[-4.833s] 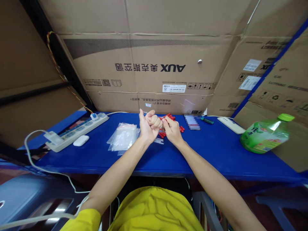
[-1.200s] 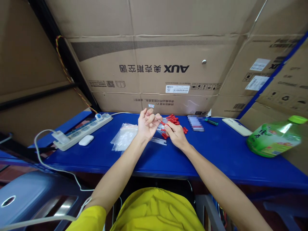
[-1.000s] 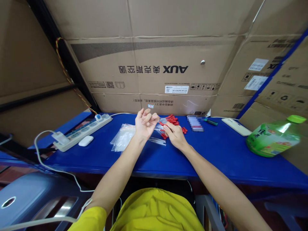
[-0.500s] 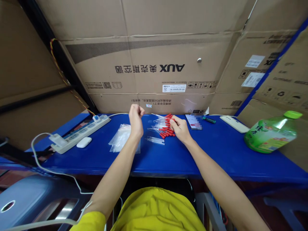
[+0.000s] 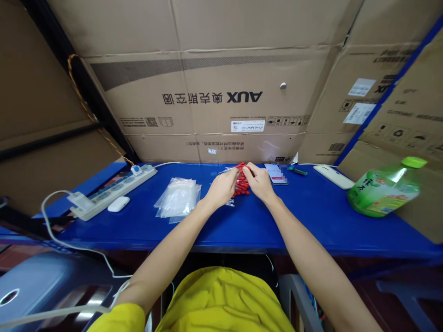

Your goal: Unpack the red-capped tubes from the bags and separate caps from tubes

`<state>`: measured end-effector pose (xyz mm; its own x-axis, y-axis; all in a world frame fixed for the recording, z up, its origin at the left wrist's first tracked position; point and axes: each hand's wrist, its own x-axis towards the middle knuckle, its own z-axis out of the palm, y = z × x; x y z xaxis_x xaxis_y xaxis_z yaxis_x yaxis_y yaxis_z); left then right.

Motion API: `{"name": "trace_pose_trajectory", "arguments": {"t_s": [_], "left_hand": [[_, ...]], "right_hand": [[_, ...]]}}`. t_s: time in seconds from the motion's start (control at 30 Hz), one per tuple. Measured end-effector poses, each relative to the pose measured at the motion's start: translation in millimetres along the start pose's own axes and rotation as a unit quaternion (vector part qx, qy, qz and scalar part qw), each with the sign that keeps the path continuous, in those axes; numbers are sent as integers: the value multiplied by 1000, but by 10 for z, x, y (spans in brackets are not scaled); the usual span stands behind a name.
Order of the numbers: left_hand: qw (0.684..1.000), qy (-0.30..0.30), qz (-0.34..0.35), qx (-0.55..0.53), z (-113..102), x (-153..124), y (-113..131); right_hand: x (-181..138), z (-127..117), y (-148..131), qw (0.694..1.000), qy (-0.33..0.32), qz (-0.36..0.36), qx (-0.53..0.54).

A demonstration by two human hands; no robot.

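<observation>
A pile of thin glass droppers with red rubber bulbs (image 5: 242, 186) lies on the blue table in front of me. Over its left part is my left hand (image 5: 223, 186), fingers closed at the red bulbs and hiding most of the glass tubes. My right hand (image 5: 259, 182) comes in from the other side, its thumb and fingers pinching a red-bulbed dropper. The fingertips of both hands nearly meet there, and what the left ones grip is hidden. Clear plastic bags (image 5: 178, 198) lie stacked left of my left hand.
A phone (image 5: 276, 174) and a small green-handled tool (image 5: 298, 171) lie to the right, with a white power bank-like slab (image 5: 332, 176) and a green bottle (image 5: 384, 189) farther over. A power strip (image 5: 116, 191) and white earphone case (image 5: 118, 204) are left. Cardboard (image 5: 207, 69) walls the back.
My left hand has moved right and down from above the bags to the droppers, joining my right hand. The bags now show fully. The view has shifted slightly.
</observation>
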<state>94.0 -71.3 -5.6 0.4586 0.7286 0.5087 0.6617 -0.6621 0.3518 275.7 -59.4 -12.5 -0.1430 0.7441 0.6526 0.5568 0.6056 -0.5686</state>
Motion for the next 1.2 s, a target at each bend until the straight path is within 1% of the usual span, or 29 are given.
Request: {"name": "trace_pose_trajectory", "arguments": {"t_s": [0.17,0.23,0.3,0.4,0.47,0.57,0.67,0.77,0.9,1.07,1.2], "left_hand": [[999,-1,-48,20,42,18,24],[998,0,-59,20,62,25,3],[999,-2,-49,11,75,27,-43],[1000,-13,-14,-7,78,19,-127],[1000,-20,-4,-20,72,9,-160],[999,-22,-4,-43,62,4,-146],[997,-19,-8,-74,62,20,-80],[993,-16,-30,-113,71,45,-18],[987,-21,-70,-144,82,63,13],[986,-17,-86,-141,91,66,10],[986,-10,-118,-114,115,80,0]], "right_hand": [[-8,16,-15,996,2,-13,-91],[-9,18,-7,994,-4,-14,-104],[-5,13,4,996,-16,-1,-86],[10,1,14,998,-48,36,-14],[22,0,17,996,-61,53,35],[36,15,22,994,-50,54,77],[40,34,36,996,-29,44,75],[34,42,59,999,-1,33,32],[8,35,82,996,15,-1,-83],[-18,6,44,979,2,-52,-199],[-20,-10,-13,964,-24,-80,-254]]}}
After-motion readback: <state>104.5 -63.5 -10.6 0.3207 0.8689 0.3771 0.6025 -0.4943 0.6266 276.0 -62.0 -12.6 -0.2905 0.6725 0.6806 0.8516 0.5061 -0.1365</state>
